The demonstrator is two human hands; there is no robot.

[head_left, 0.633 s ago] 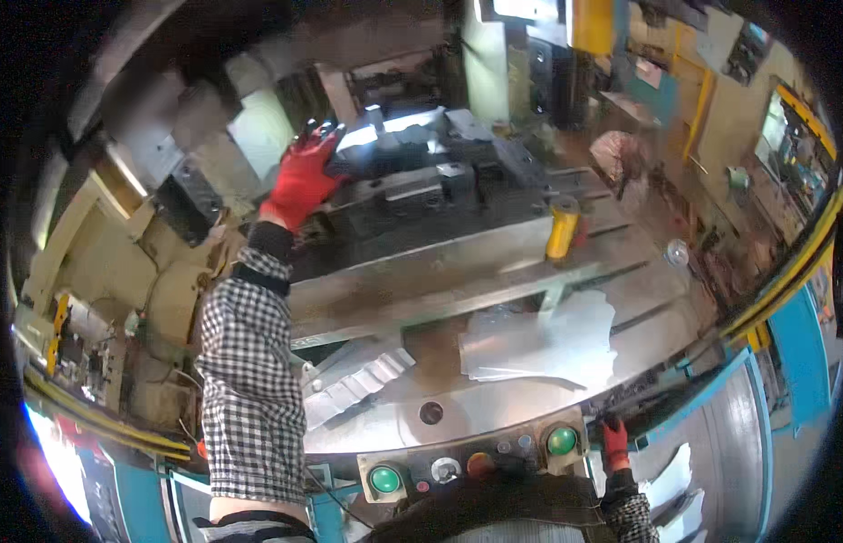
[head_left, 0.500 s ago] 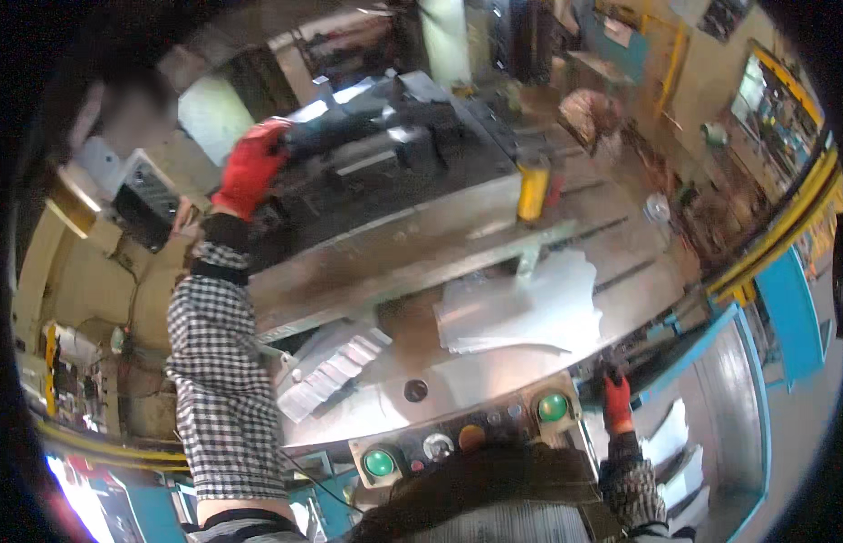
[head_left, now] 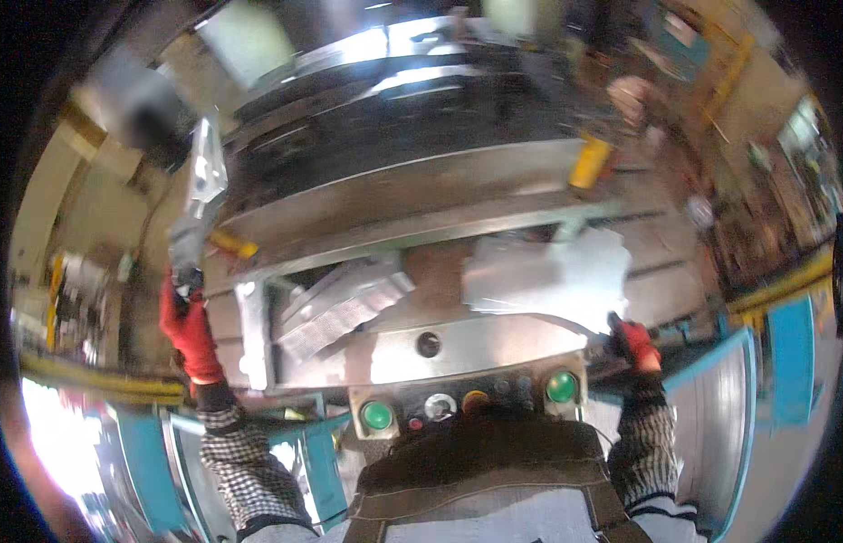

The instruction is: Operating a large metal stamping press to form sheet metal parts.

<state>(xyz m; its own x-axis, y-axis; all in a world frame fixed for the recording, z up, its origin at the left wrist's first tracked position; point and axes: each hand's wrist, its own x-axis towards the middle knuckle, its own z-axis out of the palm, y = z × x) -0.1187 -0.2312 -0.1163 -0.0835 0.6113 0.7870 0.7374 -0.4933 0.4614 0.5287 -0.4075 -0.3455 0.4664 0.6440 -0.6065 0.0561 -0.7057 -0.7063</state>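
Observation:
My left hand [head_left: 191, 337], in a red glove with dark fingertips, is closed on the lower end of a long, shiny formed metal piece [head_left: 204, 176]. The piece stands up from the hand, left of the press bed, and is smeared by motion. At the right, my right hand [head_left: 637, 346], also red-gloved, has its dark fingertips at the near right corner of a flat silver metal sheet [head_left: 548, 276]. Blur hides whether those fingers grip the sheet or only touch it. Ridged metal pieces [head_left: 344, 308] lie together left of the sheet.
A dark die block [head_left: 394, 127] fills the far side of the press bed. Between my arms is a control panel with green buttons [head_left: 376, 415]. A yellow block [head_left: 589, 160] stands at the bed's right. A blue-rimmed bin [head_left: 746, 416] is lower right; another person [head_left: 150, 104] stands far left.
My left hand has come from the die back toward me, now with the formed metal piece in it. My right hand has risen from beside the bin to the flat sheet's corner.

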